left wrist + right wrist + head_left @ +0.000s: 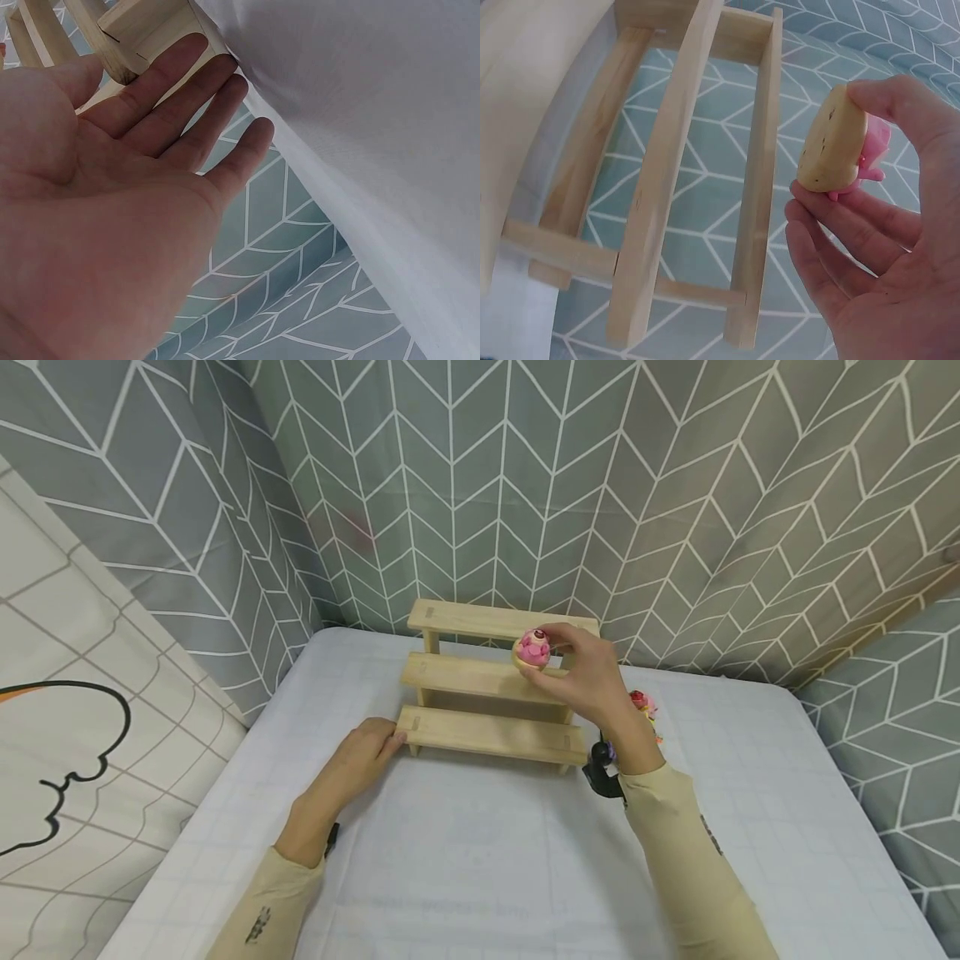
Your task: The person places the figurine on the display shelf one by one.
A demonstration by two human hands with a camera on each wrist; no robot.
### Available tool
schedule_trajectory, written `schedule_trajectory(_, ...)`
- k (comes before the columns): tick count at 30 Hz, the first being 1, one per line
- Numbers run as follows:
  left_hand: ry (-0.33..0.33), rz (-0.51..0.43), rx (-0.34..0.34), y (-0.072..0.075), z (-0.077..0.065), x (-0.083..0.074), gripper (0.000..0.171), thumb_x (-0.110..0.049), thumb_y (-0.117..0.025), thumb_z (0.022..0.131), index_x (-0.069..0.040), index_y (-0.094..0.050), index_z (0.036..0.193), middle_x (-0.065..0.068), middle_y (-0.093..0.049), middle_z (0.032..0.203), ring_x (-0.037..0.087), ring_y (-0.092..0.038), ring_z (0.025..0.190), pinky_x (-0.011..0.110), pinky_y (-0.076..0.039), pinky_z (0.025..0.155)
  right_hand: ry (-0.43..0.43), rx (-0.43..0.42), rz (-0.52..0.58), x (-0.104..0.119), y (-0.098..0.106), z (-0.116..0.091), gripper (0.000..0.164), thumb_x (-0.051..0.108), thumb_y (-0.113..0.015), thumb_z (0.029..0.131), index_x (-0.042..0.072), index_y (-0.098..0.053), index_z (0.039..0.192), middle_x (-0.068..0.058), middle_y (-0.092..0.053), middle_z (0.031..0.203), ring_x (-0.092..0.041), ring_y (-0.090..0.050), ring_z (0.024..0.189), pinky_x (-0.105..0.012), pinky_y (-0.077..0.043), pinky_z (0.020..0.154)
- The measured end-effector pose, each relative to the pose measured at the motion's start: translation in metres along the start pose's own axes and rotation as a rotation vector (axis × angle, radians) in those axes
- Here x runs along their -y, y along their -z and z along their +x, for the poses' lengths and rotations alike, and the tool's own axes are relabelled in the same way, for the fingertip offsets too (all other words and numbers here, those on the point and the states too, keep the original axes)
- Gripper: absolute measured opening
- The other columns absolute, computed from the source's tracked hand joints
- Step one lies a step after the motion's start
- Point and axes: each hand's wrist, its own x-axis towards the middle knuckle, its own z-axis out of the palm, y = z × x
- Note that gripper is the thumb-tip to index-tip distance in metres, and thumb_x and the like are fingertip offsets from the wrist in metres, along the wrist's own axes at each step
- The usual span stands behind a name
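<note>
A wooden three-step display stand (491, 732) stands on the white-covered table. My right hand (588, 672) pinches a small toy cupcake (533, 649) between thumb and fingers, in front of the stand's upper steps. Pink topping covers the cupcake, and its pale yellow base (832, 142) faces the camera in the right wrist view. At the left end of the lowest step is my left hand (367, 752), its fingertips at the wood. The left wrist view has the same hand (127, 172) with fingers nearly straight and the palm toward the camera.
Partly hidden behind my right wrist are small colourful items, one with a pink and red top (642, 702), and a black curved object (602, 774). A grey curtain (480, 485) with white chevron lines hangs behind the table (465, 860).
</note>
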Motion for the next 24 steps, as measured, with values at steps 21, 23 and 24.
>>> schedule_trajectory(21,0.004,0.004,-0.004,0.003,-0.002,-0.002,0.02,-0.016,-0.058,0.109,0.0,-0.069,0.103,0.018,-0.069,0.107,0.035,-0.066,0.104,0.054,-0.054,0.092,-0.035,0.106,0.009,0.02,-0.033,0.043,0.056,0.03,-0.089,0.085,0.007,-0.067,0.131,-0.012,-0.075,0.118,-0.028,-0.078,0.103,-0.043,-0.057,0.101)
schedule_trajectory(23,0.005,0.003,-0.006,0.002,-0.001,-0.002,0.02,-0.016,-0.059,0.109,0.0,-0.069,0.103,0.018,-0.069,0.107,0.035,-0.066,0.104,0.054,-0.054,0.092,-0.053,0.116,0.011,0.022,-0.036,0.046,0.059,0.03,-0.089,0.085,0.007,-0.064,0.133,-0.013,-0.074,0.119,-0.028,-0.077,0.104,-0.043,-0.057,0.1)
schedule_trajectory(24,0.006,0.003,-0.007,0.002,-0.001,-0.002,0.02,-0.016,-0.059,0.109,0.0,-0.069,0.103,0.018,-0.069,0.106,0.034,-0.066,0.104,0.054,-0.054,0.092,-0.066,0.122,0.015,0.023,-0.037,0.048,0.06,0.031,-0.088,0.085,0.007,-0.062,0.133,-0.014,-0.074,0.12,-0.028,-0.077,0.105,-0.043,-0.058,0.1)
